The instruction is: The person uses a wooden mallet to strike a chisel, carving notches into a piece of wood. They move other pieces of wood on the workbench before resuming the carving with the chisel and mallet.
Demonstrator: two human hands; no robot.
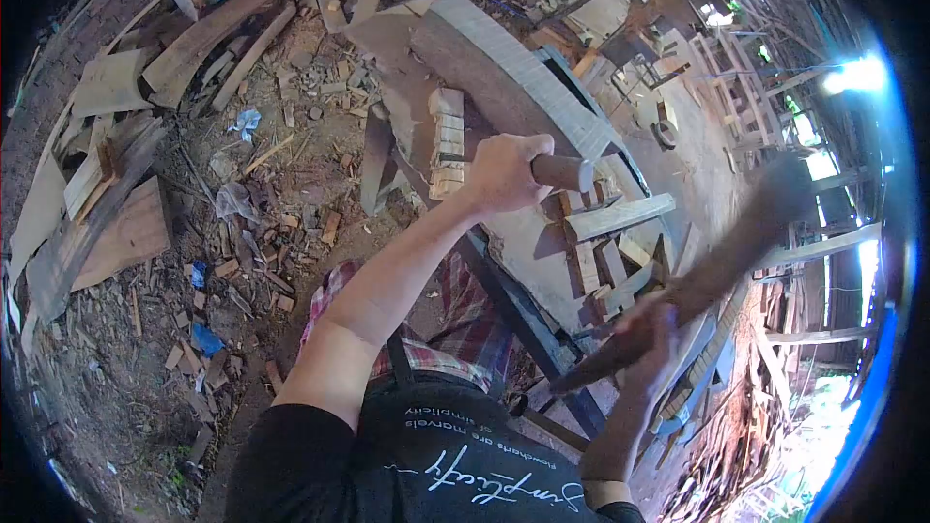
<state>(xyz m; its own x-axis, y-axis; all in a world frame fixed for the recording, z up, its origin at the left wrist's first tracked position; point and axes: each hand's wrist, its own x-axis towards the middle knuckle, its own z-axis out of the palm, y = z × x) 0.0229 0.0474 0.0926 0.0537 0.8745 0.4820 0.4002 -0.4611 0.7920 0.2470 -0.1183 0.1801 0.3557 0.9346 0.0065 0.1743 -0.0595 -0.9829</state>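
My left hand point(506, 172) is closed around a round wooden tool handle point(564, 173); its flat end sticks out to the right and the tool's other end is hidden. To the right, my right hand point(647, 337) grips a long wooden mallet point(731, 237), thick at its far end and blurred by motion. The mallet is raised apart from the handle. Just beyond my left hand lies a thick, curved wooden beam point(518, 68) on the workbench point(528, 266). Several small wood blocks point(447, 136) stand in a row beside the beam, left of my hand.
A pale wooden piece point(620, 217) and other offcuts lie on the bench to the right. Wood scraps and chips litter the dirt floor point(291, 136). Large curved boards point(116, 82) lie at the left. Stacked wooden frames point(731, 77) stand at the right, near bright light.
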